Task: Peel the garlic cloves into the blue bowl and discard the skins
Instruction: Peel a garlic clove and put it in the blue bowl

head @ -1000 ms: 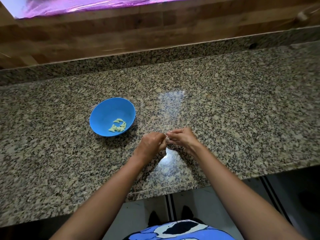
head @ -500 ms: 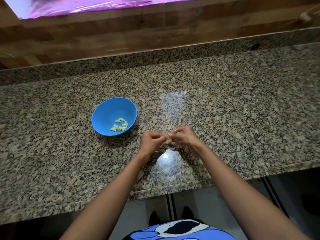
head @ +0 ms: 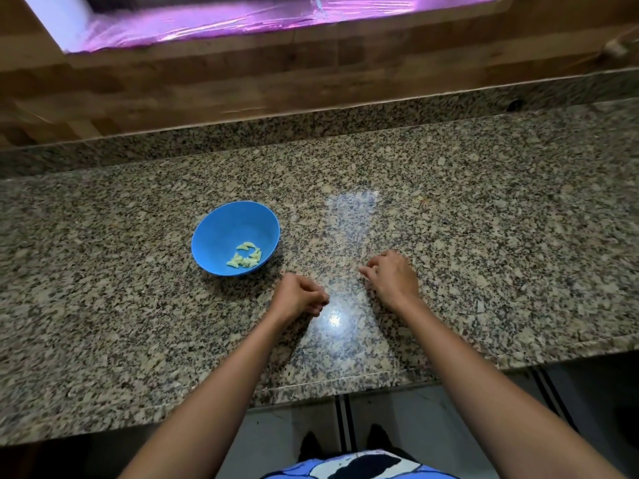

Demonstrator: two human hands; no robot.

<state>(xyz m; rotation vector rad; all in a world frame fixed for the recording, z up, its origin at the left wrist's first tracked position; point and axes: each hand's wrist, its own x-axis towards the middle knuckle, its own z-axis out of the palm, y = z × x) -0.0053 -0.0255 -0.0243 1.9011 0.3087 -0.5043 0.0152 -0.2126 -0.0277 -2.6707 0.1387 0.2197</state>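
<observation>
The blue bowl stands on the granite counter, left of centre, with several peeled pale garlic cloves in its bottom. My left hand rests on the counter just right of and nearer than the bowl. Its fingers are curled tight around a garlic clove that they hide. My right hand lies about a hand's width to the right, fingertips pinched together and pointing left, as if on a scrap of skin too small to make out.
The speckled granite counter stretches wide to the right and left, with a raised granite lip and a wooden wall behind it. Its front edge runs just below my forearms. No loose skins can be made out on the stone.
My hands, which met over one clove in front of me, have pulled apart. The left went left toward the bowl and the right went right.
</observation>
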